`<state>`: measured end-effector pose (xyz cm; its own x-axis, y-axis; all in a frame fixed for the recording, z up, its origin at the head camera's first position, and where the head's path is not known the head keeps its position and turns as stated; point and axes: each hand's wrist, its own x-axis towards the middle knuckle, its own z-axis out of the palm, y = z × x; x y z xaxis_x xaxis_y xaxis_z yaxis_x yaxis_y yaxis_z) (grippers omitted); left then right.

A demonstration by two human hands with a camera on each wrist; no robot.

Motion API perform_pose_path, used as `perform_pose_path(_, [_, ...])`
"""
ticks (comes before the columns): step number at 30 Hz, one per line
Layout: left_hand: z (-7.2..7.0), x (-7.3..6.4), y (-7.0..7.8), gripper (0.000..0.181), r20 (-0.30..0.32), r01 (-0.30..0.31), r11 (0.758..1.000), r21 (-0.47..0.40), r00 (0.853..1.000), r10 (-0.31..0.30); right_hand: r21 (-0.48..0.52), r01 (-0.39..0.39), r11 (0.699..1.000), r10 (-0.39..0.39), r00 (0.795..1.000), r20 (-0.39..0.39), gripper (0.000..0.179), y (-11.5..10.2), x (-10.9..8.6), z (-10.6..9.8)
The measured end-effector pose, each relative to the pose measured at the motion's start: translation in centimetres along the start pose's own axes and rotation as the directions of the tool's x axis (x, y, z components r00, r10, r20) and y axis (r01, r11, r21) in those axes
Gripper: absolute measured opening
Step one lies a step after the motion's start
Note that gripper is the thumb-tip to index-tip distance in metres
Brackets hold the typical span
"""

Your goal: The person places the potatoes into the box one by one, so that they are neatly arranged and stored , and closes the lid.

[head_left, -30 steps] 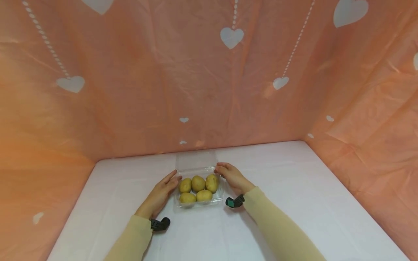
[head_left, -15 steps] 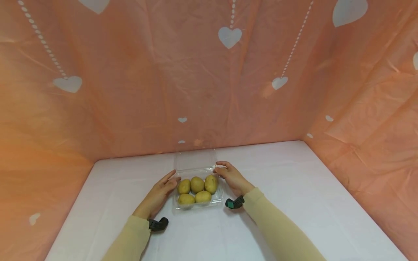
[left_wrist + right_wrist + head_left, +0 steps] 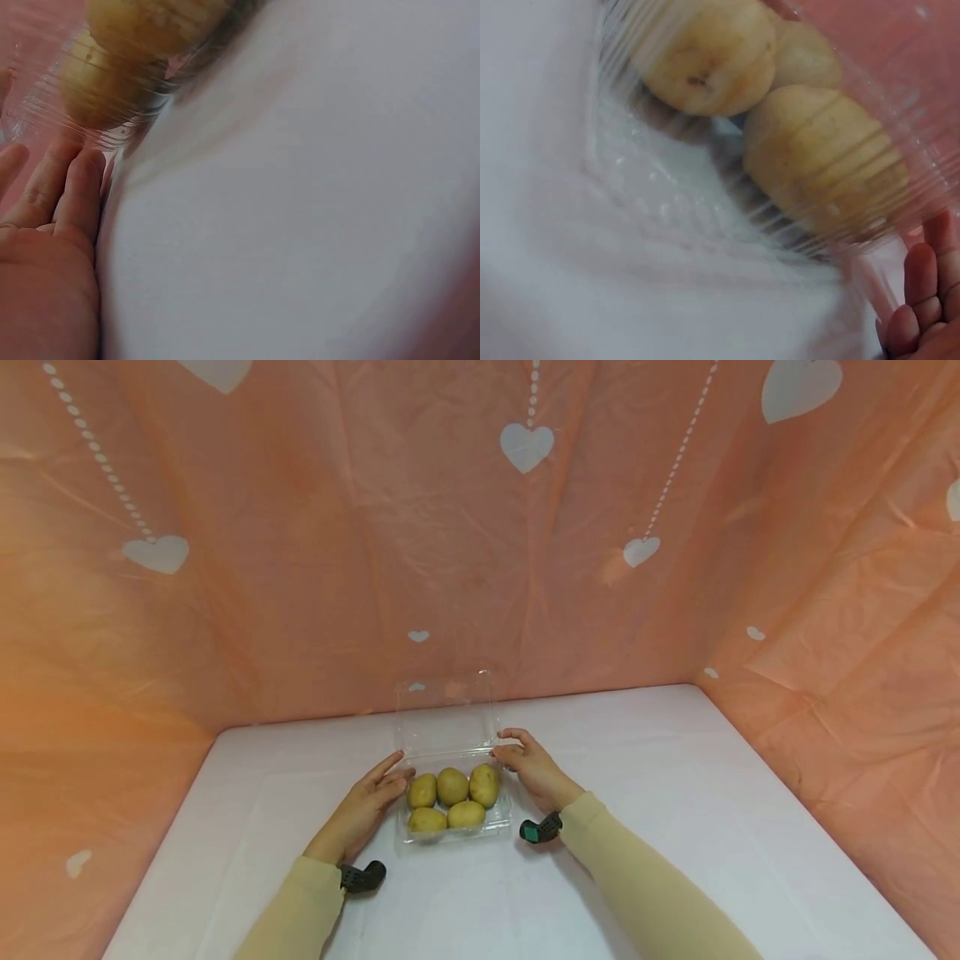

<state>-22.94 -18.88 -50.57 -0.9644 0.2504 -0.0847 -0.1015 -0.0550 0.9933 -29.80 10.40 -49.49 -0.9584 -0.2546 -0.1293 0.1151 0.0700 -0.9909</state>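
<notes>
Several yellow potatoes (image 3: pixel 453 787) lie in two rows in a clear plastic clamshell container (image 3: pixel 456 837) on the table. Its transparent lid (image 3: pixel 444 727), hinged at the far side, stands raised and tilted back. My left hand (image 3: pixel 358 814) rests at the container's left side, its fingers extended along the wall; the left wrist view shows the fingertips (image 3: pixel 85 169) by the ribbed plastic. At the far right corner, near the hinge, my right hand (image 3: pixel 538 770) has its fingers loosely bent. In the right wrist view its fingers (image 3: pixel 921 271) are beside the ribbed wall; exact contact is unclear.
The container stands on a white-covered table (image 3: pixel 637 760). Behind and beside the table hangs an orange-pink curtain (image 3: pixel 315 568) with white hearts. A black wrist camera (image 3: pixel 363 877) sits on the left wrist and another black camera (image 3: pixel 540 828) on the right.
The container's lid has swung up from lying low behind the tray to a steeper tilt. Both hands stay at the container's sides with hardly any movement. The potatoes keep their places.
</notes>
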Motion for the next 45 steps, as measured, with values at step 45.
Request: perform_pose_path(45, [2.0, -4.7, 5.2, 0.060, -0.031, 0.031, 0.996, 0.083, 0.999, -0.029, -0.004, 0.018, 1.000, -0.018, 0.997, 0.071, 0.056, -4.3, -6.0, -0.8])
